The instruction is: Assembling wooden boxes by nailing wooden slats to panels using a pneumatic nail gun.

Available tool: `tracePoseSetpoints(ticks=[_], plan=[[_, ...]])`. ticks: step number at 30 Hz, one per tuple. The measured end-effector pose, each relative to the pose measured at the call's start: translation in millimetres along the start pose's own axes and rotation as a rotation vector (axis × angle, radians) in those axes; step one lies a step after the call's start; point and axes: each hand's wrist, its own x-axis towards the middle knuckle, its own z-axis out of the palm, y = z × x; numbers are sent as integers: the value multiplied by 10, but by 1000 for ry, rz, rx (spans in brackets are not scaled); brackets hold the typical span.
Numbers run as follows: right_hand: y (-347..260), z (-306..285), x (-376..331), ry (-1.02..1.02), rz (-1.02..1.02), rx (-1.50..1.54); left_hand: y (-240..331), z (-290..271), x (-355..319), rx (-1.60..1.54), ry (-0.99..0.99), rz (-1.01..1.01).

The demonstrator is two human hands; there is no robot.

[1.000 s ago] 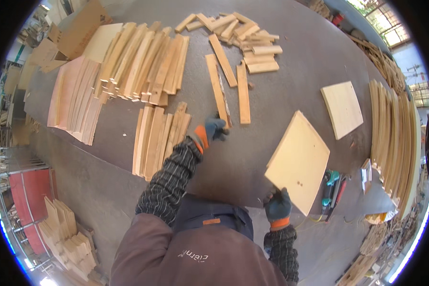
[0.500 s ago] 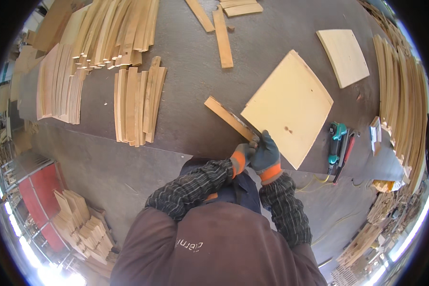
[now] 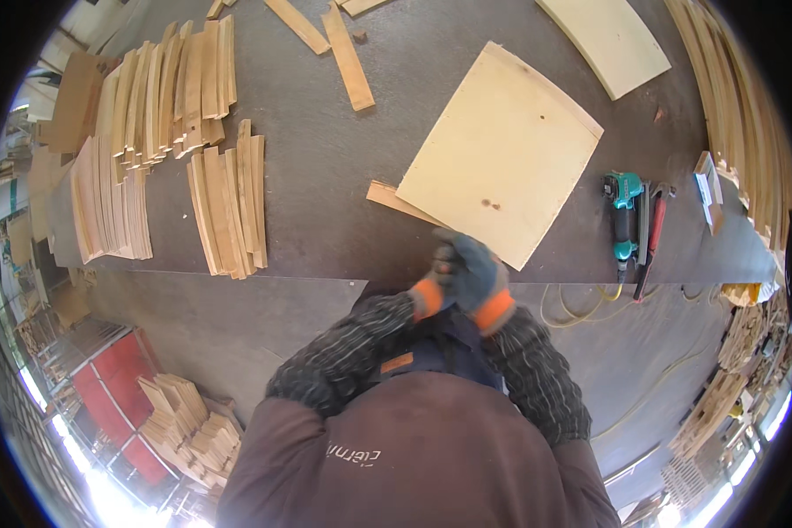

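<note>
My left hand (image 3: 438,280), in a grey glove with an orange cuff, is closed just off the near table edge. Against it lies my right hand (image 3: 477,271), gloved the same way, its fingers bent together over the left one. Slight blur hides what they hold, if anything. Right beyond them a pale, square wooden panel (image 3: 502,150) lies turned on the table, with small knots and a rough far edge. From under its left corner sticks out a narrow wooden strip (image 3: 393,199); the rest of that strip is mostly covered.
Stacked wooden strips (image 3: 224,211) stand left on the dark table (image 3: 308,211). Loose strips (image 3: 350,62) and another curved panel (image 3: 612,44) lie farther off. A teal power tool (image 3: 623,220) and a red-handled tool (image 3: 656,233) lie right, with a yellow hose (image 3: 581,321) below.
My hands have come away from the strip and panel corner and drawn together. The strip now lies partly beneath the panel. The whole view has shifted and turned with my head.
</note>
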Motion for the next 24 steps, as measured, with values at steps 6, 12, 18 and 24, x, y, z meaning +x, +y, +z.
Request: tracePoseSetpoints(ticks=[6, 12, 18, 24], plan=[[-193, -1245, -460, 617, -554, -959, 428, -1291, -305, 555, 873, 235], [-94, -1706, -238, 607, -678, -1787, 1123, -1315, 235, 975, 666, 427], [-122, -1710, -129, 495, -536, -1235, 1216, -1243, 468, 850, 542, 417], [-107, -1861, -133, 600, -645, -1661, 1273, -1084, 448, 1183, 525, 629]])
